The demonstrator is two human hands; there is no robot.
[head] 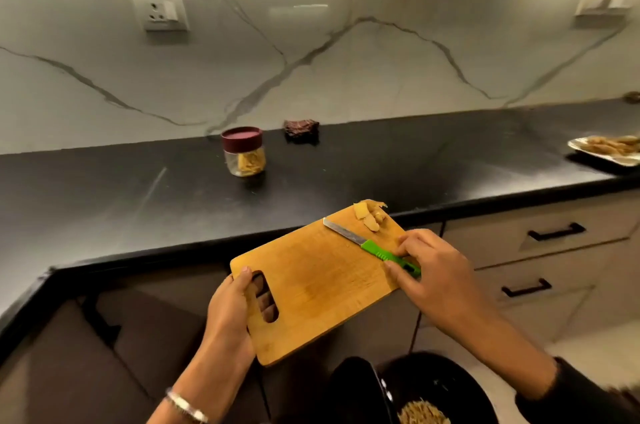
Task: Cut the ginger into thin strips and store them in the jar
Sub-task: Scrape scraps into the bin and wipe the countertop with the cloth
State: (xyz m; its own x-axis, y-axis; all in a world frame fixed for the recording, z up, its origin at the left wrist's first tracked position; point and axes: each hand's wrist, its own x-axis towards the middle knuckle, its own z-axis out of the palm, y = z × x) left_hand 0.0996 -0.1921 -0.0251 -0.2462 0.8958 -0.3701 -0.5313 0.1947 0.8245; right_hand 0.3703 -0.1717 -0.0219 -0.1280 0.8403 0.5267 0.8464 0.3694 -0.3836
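Note:
A wooden cutting board (pixel 311 278) is held in the air in front of the counter edge. My left hand (pixel 232 309) grips it by the handle slot, fingers through the hole. My right hand (pixel 429 271) holds the green handle of a small knife (pixel 367 245) flat against the board, blade pointing to the far left. Ginger scraps and peel (pixel 370 216) lie at the board's far corner. A clear jar (pixel 244 152) with a maroon lid on it stands on the black counter and holds ginger strips.
A black bin (pixel 433 389) with pale shreds inside sits on the floor below the board. A plate of ginger pieces (pixel 609 148) stands at the counter's right end. A dark cloth (pixel 300 128) lies by the wall. Drawers with black handles (pixel 556 232) are on the right.

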